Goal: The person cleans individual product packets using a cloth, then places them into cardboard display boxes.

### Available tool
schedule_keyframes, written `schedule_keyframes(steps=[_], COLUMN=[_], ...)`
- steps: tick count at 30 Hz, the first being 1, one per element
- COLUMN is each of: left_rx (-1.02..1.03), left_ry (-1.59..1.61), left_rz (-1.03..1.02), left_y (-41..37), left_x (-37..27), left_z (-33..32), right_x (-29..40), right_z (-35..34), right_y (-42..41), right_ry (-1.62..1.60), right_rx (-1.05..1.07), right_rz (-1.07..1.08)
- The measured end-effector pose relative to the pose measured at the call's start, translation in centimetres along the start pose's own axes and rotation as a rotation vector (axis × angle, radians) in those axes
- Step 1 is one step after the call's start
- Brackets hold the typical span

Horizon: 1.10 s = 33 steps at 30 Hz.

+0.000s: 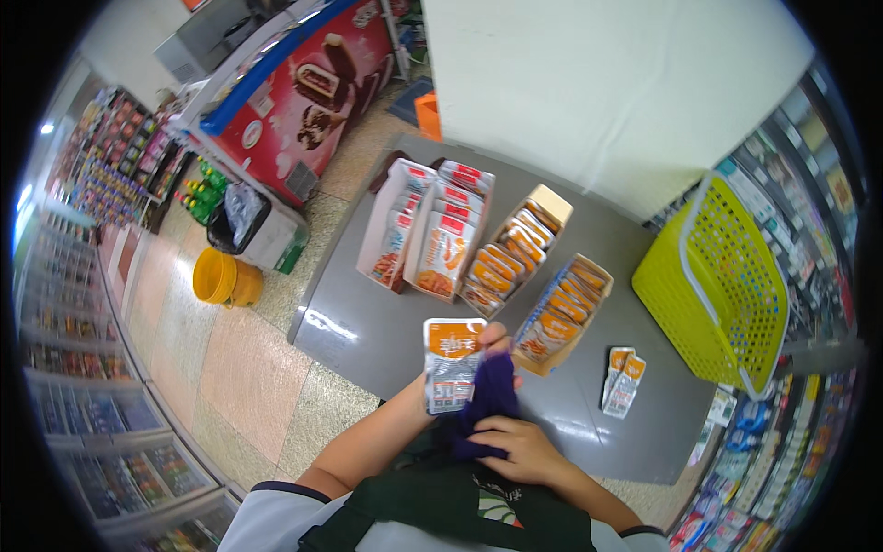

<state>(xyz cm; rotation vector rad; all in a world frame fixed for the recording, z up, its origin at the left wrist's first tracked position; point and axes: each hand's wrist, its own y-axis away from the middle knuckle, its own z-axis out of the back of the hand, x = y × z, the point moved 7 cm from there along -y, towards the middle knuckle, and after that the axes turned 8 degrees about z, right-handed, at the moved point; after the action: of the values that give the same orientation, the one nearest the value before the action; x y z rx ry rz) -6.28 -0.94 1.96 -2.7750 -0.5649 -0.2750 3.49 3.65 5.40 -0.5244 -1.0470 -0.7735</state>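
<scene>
My left hand (495, 339) holds up a flat foil snack packet (452, 366) with an orange top, its back printed with small writing. A dark purple cloth (491, 393) hangs from the same hand, beside the packet. My right hand (514, 447) is on the lower part of the cloth, fingers bent over it. Beyond the hands, several open cardboard boxes stand on the grey table (386, 338): two hold red-and-white packets (441, 265), and two hold orange-and-silver packets (493, 269), (562, 310). Two narrow packets (624, 383) lie overlapping at the right.
A lime green plastic basket (717, 290) with a pale handle stands at the table's right. White wall (607, 83) borders the far side. On the floor at left are a yellow bucket (227, 279) and a lined bin (259, 224), near an ice cream freezer (296, 103). Shelves line both sides.
</scene>
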Motion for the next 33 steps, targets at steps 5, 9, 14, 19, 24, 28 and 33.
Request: schedule_keyframes(steps=[5,9,14,19,24,28,33], left_rx=[-0.097,-0.085,-0.117,-0.101,-0.105,-0.086,-0.108], left_ry=[0.07,0.056,0.105,0.106,0.098,0.102,0.122], left_rz=[-0.048,-0.062,-0.035,-0.026,-0.018,-0.016,-0.025], left_y=[0.6,1.0,1.0,1.1,1.1,1.2,1.4], left_x=[-1.1,-1.1,-0.7,-0.5,-0.3,-0.3,-0.2], left_z=[-0.5,0.5,1.3,2.1,2.2,2.8,3.3], right_x=[-2.4,-3.9,-6.4,-8.1,-9.2,-9.3,-5.6], right_z=[5.6,6.4,4.9,2.6,1.2,1.1,3.3], right_y=[4.9,7.4,8.4,8.1,8.2,8.3,6.0], right_ry=[-0.424,-0.515,-0.211,0.201,0.387,0.456,0.649], right_rx=[-0.381,-0.531,-0.5,-0.352,-0.22,-0.162,-0.285], right_rz=[-0.185,-0.334,-0.471,-0.51,-0.61,-0.621,-0.451])
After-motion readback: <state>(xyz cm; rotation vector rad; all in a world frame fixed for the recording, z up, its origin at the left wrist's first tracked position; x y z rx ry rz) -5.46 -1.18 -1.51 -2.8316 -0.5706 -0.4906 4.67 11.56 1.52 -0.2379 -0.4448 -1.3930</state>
